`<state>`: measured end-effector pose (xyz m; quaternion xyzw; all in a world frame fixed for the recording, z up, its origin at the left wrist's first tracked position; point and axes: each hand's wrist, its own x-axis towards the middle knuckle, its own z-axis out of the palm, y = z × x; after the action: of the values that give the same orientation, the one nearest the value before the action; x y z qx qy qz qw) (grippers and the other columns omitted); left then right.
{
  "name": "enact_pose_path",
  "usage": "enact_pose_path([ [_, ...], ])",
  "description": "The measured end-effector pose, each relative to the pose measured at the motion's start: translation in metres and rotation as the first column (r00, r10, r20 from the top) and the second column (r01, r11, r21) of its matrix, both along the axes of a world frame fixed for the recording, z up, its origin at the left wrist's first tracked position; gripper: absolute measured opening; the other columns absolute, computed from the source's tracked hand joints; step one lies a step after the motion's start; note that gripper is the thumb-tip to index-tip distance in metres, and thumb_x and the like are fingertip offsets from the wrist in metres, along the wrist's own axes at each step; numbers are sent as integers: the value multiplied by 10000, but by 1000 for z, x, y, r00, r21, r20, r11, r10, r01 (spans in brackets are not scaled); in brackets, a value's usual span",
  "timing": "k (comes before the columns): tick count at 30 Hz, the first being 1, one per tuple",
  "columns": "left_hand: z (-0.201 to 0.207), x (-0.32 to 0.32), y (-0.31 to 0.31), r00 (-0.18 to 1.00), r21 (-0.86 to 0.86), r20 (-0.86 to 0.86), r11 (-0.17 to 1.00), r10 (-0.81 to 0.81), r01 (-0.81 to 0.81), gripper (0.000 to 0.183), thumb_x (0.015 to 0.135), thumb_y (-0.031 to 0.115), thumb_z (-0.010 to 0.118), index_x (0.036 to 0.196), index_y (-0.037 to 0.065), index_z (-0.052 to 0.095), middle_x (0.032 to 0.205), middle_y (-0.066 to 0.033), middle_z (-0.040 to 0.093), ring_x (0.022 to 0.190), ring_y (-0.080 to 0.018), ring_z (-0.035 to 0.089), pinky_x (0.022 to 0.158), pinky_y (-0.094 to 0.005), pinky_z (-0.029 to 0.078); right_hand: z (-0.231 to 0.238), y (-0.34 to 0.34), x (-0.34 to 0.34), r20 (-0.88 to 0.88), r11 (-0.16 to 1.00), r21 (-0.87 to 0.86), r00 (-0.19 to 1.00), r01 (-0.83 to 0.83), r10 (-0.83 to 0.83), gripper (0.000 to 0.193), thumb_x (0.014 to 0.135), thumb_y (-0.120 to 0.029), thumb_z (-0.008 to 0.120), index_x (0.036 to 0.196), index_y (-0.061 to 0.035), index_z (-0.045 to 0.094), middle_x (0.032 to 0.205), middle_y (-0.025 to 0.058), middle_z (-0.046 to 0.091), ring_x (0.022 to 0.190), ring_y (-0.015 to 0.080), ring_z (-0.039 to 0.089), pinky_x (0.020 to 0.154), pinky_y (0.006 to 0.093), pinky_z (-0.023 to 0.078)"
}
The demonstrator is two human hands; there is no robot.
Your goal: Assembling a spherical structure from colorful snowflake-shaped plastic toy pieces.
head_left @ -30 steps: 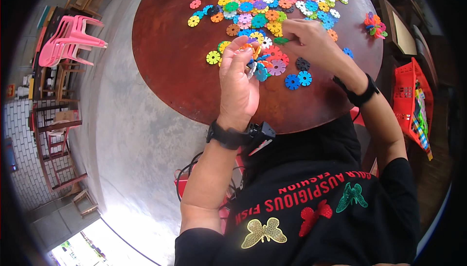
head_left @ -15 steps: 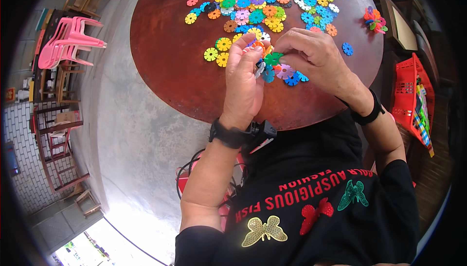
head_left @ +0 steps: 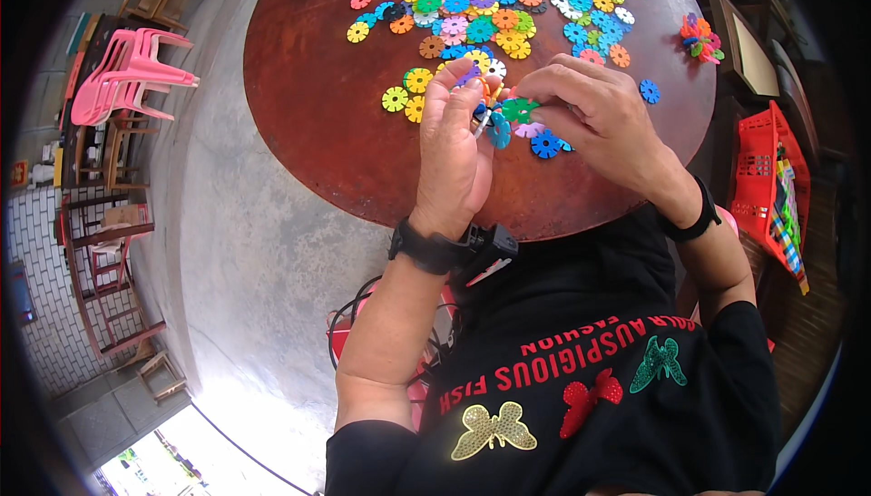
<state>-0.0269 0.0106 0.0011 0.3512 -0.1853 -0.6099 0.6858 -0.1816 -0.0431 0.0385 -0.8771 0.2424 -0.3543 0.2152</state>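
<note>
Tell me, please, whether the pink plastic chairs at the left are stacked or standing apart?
Stacked. The pink plastic chairs nest one inside another, their seats and legs layered closely in a single pile on the grey floor.

Red crate of colourful packs at right, small red-yellow sign far left

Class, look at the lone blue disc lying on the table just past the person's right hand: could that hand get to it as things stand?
Probably yes. The blue disc lies alone on bare table right beside the right hand, with nothing between them. But its fingers pinch a green disc, so they are busy.
</note>
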Motion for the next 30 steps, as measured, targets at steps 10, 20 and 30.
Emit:
enact_pose_path([
  [10,-6,0,2,999,58,-39,998,-10,12,261,972,341,507,1032,87,522,930,-21,552,812,-98,551,719,-288,517,3,6,-2,-20,999,-28,999,43,-44,144,731,8,631,861,-38,590,755,82,577,669,252,582,578,334,450],
  [20,-3,-1,8,993,99,75,991,-96,88,306,993,370,442,1035,76,512,983,-47,559,900,-149,574,776,-359,520,6,10,-2,-53,999,32,998,30,-29,147,727,3,611,863,-37,574,751,104,571,711,297,590,607,372,465],
  [30,9,3,7,911,-132,67,901,-408,413,506,833,17,643,1260,69,376,1124,-65,505,1025,-179,565,896,-390,506,16,1,-18,-104,997,-30,991,77,-80,135,730,-25,642,855,-38,593,720,93,606,669,284,600,616,363,471],
])
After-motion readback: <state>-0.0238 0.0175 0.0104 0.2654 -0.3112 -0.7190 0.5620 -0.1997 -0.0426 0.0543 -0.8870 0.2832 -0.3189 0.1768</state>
